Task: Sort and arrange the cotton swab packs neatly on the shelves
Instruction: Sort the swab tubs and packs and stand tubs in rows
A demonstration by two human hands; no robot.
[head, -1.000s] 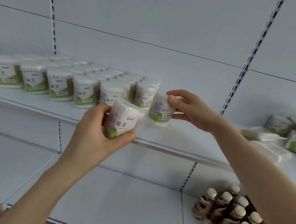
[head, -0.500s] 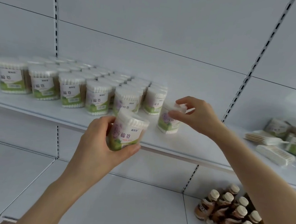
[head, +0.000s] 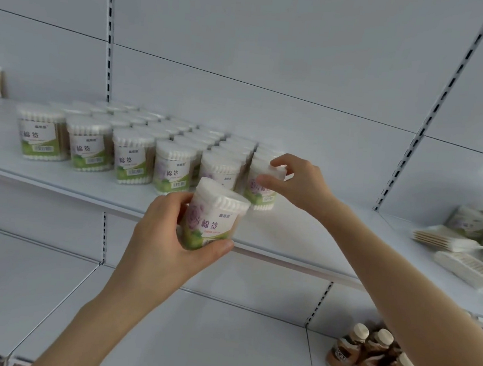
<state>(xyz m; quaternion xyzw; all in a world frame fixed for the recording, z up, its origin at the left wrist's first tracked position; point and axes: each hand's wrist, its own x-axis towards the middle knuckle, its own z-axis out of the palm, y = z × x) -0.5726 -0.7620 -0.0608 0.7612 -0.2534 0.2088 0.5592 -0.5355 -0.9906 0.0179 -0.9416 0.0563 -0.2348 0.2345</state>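
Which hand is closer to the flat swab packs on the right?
Right. The right hand, gripping a shelved tub, is left of the flat packs; the left hand, holding a second tub, is farther left.

Brown bottles [head: 346,355] — cream caps, slotted uprights [head: 110,37], white back panels [head: 279,24]

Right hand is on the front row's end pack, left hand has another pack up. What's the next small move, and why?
Probably let go with the right hand and draw it clear. The end pack seems to stand on the shelf in line with the front row, and the left hand holds a tilted pack just in front, with bare shelf beside it.
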